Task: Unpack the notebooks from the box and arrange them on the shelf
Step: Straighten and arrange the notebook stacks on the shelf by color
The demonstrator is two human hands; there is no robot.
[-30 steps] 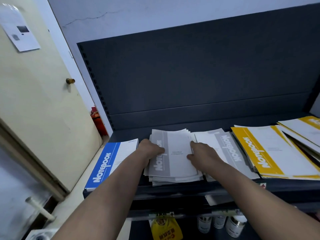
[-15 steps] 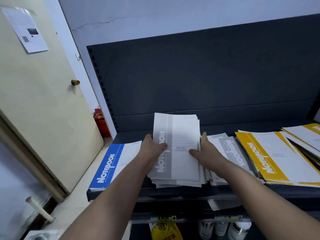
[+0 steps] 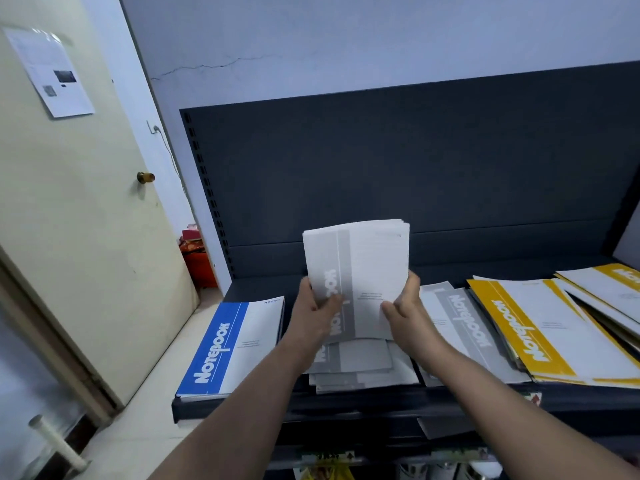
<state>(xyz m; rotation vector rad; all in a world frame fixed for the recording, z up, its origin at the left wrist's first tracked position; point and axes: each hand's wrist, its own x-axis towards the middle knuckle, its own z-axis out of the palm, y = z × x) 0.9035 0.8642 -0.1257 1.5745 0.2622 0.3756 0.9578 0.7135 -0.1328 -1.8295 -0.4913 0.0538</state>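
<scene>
Now my left hand (image 3: 317, 311) and right hand (image 3: 403, 308) both grip a thin bundle of grey-and-white paper notebooks (image 3: 356, 271), lifted upright above the loose grey pile (image 3: 353, 367) on the dark metal shelf (image 3: 346, 405), probably to square its edges.

Counts: 2 bare hands, left hand (image 3: 317, 311) and right hand (image 3: 405, 311). 1 raised bundle of grey-striped white notebooks (image 3: 360, 271); number of books inside unreadable. 2 flat piles of grey-striped notebooks on the shelf (image 3: 349, 365) (image 3: 457, 327). 1 blue-striped white notebook pile (image 3: 232, 344). 2 overlapping yellow-striped white notebook piles (image 3: 533, 327) (image 3: 609, 289). 1 dark metal shelf (image 3: 346, 407).
</scene>
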